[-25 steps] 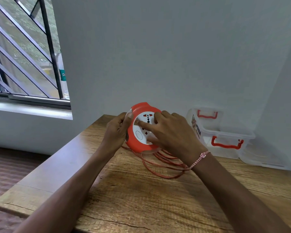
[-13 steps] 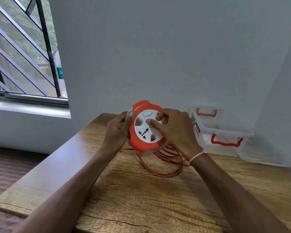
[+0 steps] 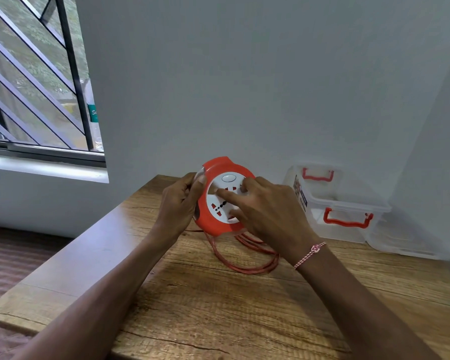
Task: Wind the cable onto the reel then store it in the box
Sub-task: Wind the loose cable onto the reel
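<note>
An orange cable reel (image 3: 218,172) with a white socket face stands upright above the wooden table (image 3: 218,307). My left hand (image 3: 178,203) grips the reel's left rim. My right hand (image 3: 265,211) rests on the white face, fingers spread over the sockets and hooked into it. Loops of orange cable (image 3: 244,263) hang from under the reel and lie on the table beneath my right wrist. A clear plastic box (image 3: 348,203) with red latches stands open at the back right, against the wall.
The clear lid (image 3: 405,242) lies on the table right of the box. A barred window (image 3: 37,87) is at the left, and the table's left edge drops to the floor. A wall corner closes in the right side.
The white face of the reel has turned under my right hand: the round button went from the bottom to the top. The cable loops on the table have shrunk slightly.
</note>
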Tool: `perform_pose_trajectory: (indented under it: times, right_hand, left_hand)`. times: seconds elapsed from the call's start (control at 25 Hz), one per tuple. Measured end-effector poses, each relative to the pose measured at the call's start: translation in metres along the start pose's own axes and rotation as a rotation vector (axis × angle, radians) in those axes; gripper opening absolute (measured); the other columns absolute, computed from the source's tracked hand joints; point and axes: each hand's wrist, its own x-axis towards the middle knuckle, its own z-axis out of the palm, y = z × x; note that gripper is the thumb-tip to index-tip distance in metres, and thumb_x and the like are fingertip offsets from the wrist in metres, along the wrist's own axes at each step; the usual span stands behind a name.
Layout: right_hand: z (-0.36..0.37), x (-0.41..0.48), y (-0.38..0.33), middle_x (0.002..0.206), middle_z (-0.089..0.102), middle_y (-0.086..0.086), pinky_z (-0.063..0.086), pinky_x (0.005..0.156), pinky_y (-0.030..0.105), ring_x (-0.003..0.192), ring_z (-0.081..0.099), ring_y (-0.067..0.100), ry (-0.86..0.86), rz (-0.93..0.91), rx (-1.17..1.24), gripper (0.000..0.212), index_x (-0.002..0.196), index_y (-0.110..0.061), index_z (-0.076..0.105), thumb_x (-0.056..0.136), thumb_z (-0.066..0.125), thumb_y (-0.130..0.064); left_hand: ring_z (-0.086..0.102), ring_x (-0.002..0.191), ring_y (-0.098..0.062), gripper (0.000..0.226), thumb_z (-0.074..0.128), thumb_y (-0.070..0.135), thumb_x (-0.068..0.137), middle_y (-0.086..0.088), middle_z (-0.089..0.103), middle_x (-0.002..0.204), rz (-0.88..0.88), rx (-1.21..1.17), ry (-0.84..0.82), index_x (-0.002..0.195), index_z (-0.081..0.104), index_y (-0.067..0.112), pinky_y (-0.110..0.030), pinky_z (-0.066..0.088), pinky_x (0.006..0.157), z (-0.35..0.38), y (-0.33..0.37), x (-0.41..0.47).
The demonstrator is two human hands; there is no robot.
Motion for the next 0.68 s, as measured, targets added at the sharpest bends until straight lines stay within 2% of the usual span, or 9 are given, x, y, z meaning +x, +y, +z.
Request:
perform_pose_trajectory:
  times: [0.08,0.2,0.28,0.36,0.4,0.44,0.52,0.6,0.68]
  right_hand:
    - [-0.002,0.003,-0.003,0.09,0.079,0.01,0.054,0.054,0.031,0.073,0.075,0.027,0.023,0.101,0.082,0.061,0.139,-0.029,0.067,0.085,0.079,-0.057]
    - [-0.003,0.013,-0.017,0.084,0.077,0.005,0.054,0.052,0.028,0.064,0.072,0.024,0.038,0.452,0.318,0.068,0.128,-0.017,0.066,0.086,0.068,-0.071]
    - [0.0,0.019,-0.026,0.091,0.077,0.002,0.061,0.056,0.033,0.072,0.074,0.021,0.013,0.744,0.59,0.064,0.12,-0.017,0.062,0.085,0.069,-0.07]
    - [0.001,0.021,-0.024,0.089,0.077,-0.002,0.065,0.065,0.039,0.072,0.075,0.017,-0.016,0.933,0.856,0.047,0.113,-0.021,0.062,0.09,0.071,-0.061]
    - [-0.001,0.019,-0.019,0.084,0.075,-0.005,0.065,0.067,0.039,0.069,0.074,0.014,-0.002,0.925,0.87,0.038,0.11,-0.022,0.064,0.092,0.071,-0.055]
    - [-0.002,0.015,-0.01,0.08,0.073,-0.008,0.064,0.066,0.038,0.066,0.072,0.012,0.035,0.822,0.779,0.033,0.108,-0.022,0.066,0.094,0.072,-0.051]
    - [-0.004,0.005,0.007,0.089,0.074,-0.002,0.062,0.058,0.036,0.069,0.073,0.018,0.104,0.427,0.46,0.033,0.117,-0.024,0.065,0.094,0.073,-0.045]
    - [-0.001,-0.002,0.016,0.112,0.073,0.008,0.061,0.053,0.037,0.083,0.075,0.027,0.036,0.084,0.215,0.049,0.134,-0.029,0.061,0.09,0.08,-0.041]
    - [0.003,-0.003,0.012,0.119,0.072,0.014,0.057,0.052,0.033,0.09,0.075,0.029,-0.071,-0.024,0.035,0.067,0.149,-0.035,0.052,0.089,0.08,-0.046]
  left_hand:
    - [0.079,0.076,-0.023,0.045,0.047,0.05,0.105,-0.011,0.078,0.088,0.04,0.02,0.011,0.111,0.071,0.013,-0.058,0.063,0.067,0.001,0.002,-0.001]
    - [0.077,0.073,-0.026,0.052,0.045,0.058,0.103,-0.012,0.076,0.085,0.09,0.038,0.035,0.109,0.07,0.013,-0.057,0.062,0.062,0.004,0.004,-0.003]
    - [0.078,0.074,-0.021,0.051,0.045,0.057,0.103,-0.009,0.077,0.086,0.096,0.042,0.054,0.11,0.07,0.013,-0.052,0.064,0.063,0.005,0.004,-0.003]
    - [0.078,0.074,-0.02,0.047,0.046,0.054,0.105,-0.009,0.077,0.084,0.088,0.031,0.065,0.107,0.07,0.013,-0.047,0.065,0.062,0.004,0.002,-0.001]
    - [0.078,0.072,-0.02,0.046,0.046,0.051,0.106,-0.009,0.076,0.081,0.083,0.023,0.069,0.104,0.07,0.012,-0.043,0.065,0.058,0.004,0.001,-0.001]
    - [0.077,0.07,-0.02,0.046,0.045,0.049,0.105,-0.009,0.076,0.079,0.079,0.017,0.069,0.102,0.07,0.011,-0.038,0.063,0.054,0.004,0.0,0.0]
    - [0.076,0.067,-0.018,0.046,0.045,0.049,0.104,-0.007,0.075,0.076,0.077,0.016,0.062,0.101,0.07,0.01,-0.028,0.059,0.05,0.004,0.0,0.0]
    - [0.077,0.069,-0.018,0.047,0.046,0.05,0.103,-0.005,0.076,0.079,0.072,0.009,0.059,0.103,0.07,0.01,-0.024,0.059,0.053,0.005,0.0,0.0]
    - [0.078,0.075,-0.019,0.047,0.047,0.051,0.102,-0.006,0.078,0.084,0.067,0.012,0.048,0.107,0.07,0.01,-0.03,0.063,0.058,0.006,0.001,-0.001]
